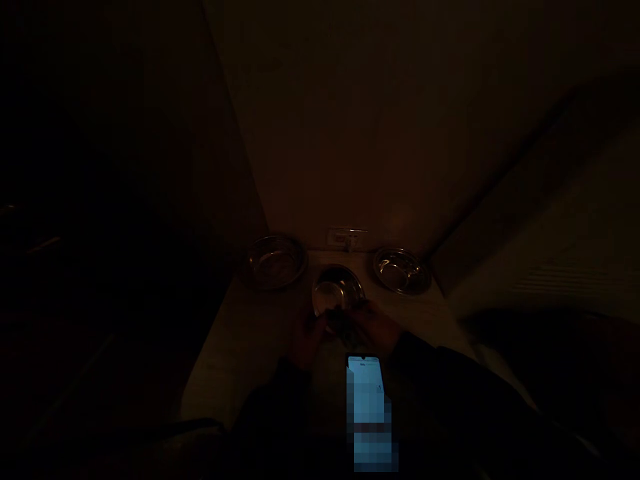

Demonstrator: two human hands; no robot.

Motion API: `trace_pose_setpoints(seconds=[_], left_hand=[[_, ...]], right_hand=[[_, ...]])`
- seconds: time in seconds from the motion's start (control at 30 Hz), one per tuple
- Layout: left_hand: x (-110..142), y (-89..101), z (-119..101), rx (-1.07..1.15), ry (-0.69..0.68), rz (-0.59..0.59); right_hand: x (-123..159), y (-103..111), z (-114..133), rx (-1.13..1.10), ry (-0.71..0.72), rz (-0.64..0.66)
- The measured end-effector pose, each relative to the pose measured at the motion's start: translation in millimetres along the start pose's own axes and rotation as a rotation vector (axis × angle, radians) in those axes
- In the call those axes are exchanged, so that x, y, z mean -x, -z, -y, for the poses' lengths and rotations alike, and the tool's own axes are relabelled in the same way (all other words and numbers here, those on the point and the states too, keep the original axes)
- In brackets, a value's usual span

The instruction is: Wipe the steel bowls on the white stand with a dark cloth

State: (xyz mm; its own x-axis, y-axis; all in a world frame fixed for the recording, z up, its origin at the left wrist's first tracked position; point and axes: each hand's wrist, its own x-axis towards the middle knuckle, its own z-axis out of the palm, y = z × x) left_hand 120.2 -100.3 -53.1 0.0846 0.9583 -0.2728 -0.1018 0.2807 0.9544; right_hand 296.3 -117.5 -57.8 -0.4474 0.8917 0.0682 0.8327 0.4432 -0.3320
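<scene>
The scene is very dark. A small steel bowl sits on a pale counter in front of me. My left hand and my right hand meet just below the bowl, fingers curled around a small dark object that I cannot make out. Both arms are in dark sleeves. A phone with a lit blue screen lies between my forearms, close to me.
A larger steel bowl stands at the back left and another steel bowl at the back right. A wall socket sits on the wall behind them. Dark surfaces flank the counter on both sides.
</scene>
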Motion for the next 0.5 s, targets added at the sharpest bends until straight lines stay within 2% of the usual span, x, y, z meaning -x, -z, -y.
trace_pose_setpoints(seconds=[0.07, 0.13, 0.2, 0.27, 0.37, 0.47, 0.5], left_hand=[[2, -2.4, 1, -0.015, -0.023, -0.007], [3, -0.9, 3, -0.051, -0.074, -0.042], [3, 2.9, 6, -0.059, -0.049, -0.045], [3, 6.0, 8, -0.021, 0.031, -0.002], [3, 4.7, 9, 0.029, 0.063, 0.040], [2, -1.1, 9, 0.008, 0.020, 0.027], [1, -2.5, 9, -0.004, 0.000, 0.012]], right_hand=[[4, -7, 21, -0.099, -0.021, -0.084], [7, -10, 28, -0.129, -0.002, -0.115], [10, -7, 16, -0.066, 0.056, -0.065], [13, -1, -6, 0.061, 0.090, 0.015], [12, 8, -24, 0.137, 0.050, 0.062], [0, 5, 0, -0.049, 0.100, 0.031], [-6, 1, 13, -0.131, 0.080, -0.033]])
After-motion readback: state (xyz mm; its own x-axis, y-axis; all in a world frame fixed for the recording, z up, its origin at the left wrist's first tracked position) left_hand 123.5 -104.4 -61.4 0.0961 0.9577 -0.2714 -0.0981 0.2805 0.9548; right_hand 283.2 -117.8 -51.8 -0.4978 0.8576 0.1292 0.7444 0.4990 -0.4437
